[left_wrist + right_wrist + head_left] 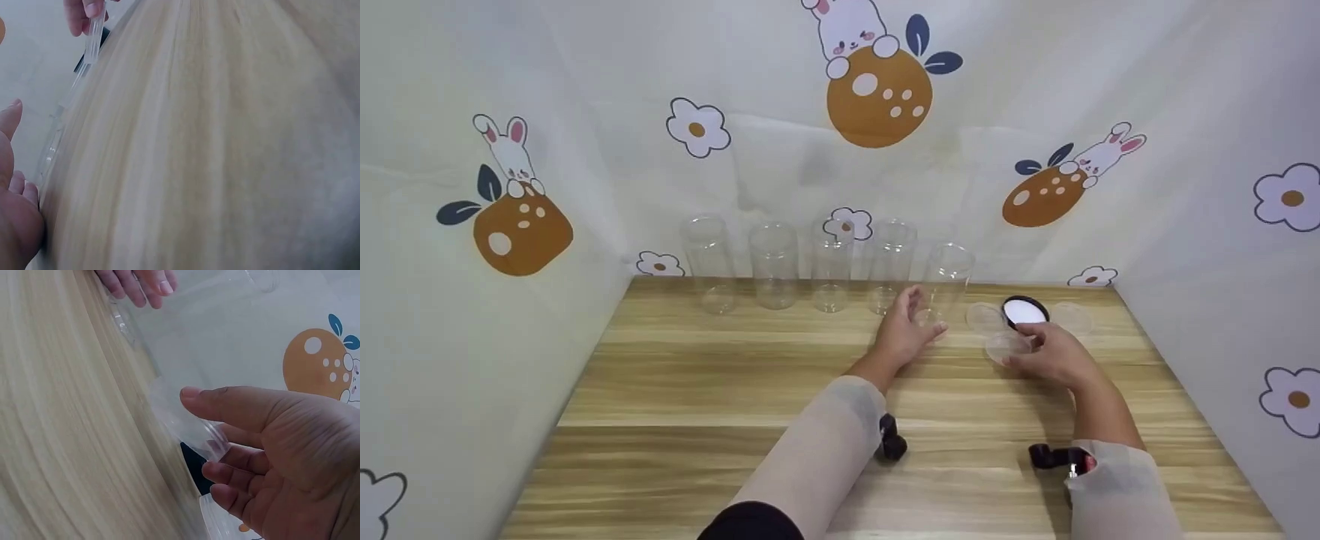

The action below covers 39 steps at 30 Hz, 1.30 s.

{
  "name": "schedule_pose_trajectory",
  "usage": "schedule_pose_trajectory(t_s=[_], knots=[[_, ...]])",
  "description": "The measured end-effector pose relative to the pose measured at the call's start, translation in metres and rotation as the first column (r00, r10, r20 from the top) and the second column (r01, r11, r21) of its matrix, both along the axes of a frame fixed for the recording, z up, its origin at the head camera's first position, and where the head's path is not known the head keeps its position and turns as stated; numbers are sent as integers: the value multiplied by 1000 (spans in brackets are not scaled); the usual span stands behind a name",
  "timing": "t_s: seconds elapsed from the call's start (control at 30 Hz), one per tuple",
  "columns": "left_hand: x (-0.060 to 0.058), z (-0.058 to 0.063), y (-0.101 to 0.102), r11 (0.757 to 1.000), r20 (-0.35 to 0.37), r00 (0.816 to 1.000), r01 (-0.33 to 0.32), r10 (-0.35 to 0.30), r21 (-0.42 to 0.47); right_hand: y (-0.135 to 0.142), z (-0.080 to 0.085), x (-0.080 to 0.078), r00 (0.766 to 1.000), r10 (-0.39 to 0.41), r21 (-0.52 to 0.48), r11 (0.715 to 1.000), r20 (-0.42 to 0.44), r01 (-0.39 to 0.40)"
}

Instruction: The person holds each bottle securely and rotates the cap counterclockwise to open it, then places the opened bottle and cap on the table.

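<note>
My right hand (1057, 356) pinches a clear round lid (1003, 348) between thumb and fingers; the right wrist view shows this lid tilted in my grip. Beside the rightmost clear jar (952, 274), my left hand (904, 331) is held with thumb and fingers apart; whether it touches the glass-like wall I cannot tell. Just behind my right hand lies a black-rimmed lid (1026, 310) with a white face. Clear lids lie on either side of it, one to the left (984, 318) and one to the right (1072, 319).
Several more tall clear jars, such as the leftmost jar (709, 262), stand upright in a row along the back of the wooden table (720, 405). Printed fabric (765, 172) with rabbits and oranges rises behind the table and at both sides.
</note>
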<state>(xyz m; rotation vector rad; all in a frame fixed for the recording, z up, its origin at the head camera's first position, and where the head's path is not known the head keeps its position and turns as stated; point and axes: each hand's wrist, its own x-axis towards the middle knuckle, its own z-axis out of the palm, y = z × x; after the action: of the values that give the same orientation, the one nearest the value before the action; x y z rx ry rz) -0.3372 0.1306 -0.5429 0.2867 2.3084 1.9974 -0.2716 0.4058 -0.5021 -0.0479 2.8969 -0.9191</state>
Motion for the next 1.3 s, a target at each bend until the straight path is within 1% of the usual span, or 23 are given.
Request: schedule_pose_trajectory(t_s=[0.17, 0.27, 0.33, 0.47, 0.57, 0.63, 0.73, 0.8, 0.9, 1.03, 1.2, 1.3], knots=[[-3, 1, -5, 1000, 37, 999, 15, -16, 13, 0, -5, -3, 1000, -2, 25, 1000, 17, 2], [-3, 2, -8, 999, 48, 998, 27, -28, 35, -1, -7, -4, 1000, 0, 22, 1000, 18, 0], [-3, 3, -9, 999, 52, 998, 34, -35, 34, -1, -9, -4, 1000, 4, 23, 1000, 10, -4], [-4, 4, -11, 999, 38, 998, 47, -47, 18, -1, -11, -4, 1000, 10, 20, 1000, -4, -10], [-5, 4, -11, 999, 13, 999, 49, -49, -5, -1, -11, -4, 1000, 11, 17, 1000, -27, -11], [-6, 3, -11, 998, 13, 999, 52, -52, -18, -1, -11, -5, 999, 15, 27, 1000, -45, -14], [-7, 2, -11, 998, 22, 999, 50, -50, -37, -2, -10, -5, 998, 22, 43, 999, -56, -20], [-8, 3, -11, 998, 32, 998, 48, -47, -33, -2, -10, -6, 998, 25, 54, 998, -58, -22], [-8, 2, -12, 998, 24, 999, 36, -35, -43, -5, -8, -6, 998, 23, 42, 999, -55, -21], [-7, 2, -14, 998, 20, 1000, 18, -17, -61, -10, -4, -5, 997, 7, 23, 1000, -73, -5], [-2, 2, -20, 999, 17, 1000, 15, -14, -34, -24, 7, -4, 989, -39, -29, 999, -146, 35], [5, 2, -26, 999, 26, 999, 29, -28, -34, -35, 13, -3, 972, -63, -70, 996, -227, 48]])
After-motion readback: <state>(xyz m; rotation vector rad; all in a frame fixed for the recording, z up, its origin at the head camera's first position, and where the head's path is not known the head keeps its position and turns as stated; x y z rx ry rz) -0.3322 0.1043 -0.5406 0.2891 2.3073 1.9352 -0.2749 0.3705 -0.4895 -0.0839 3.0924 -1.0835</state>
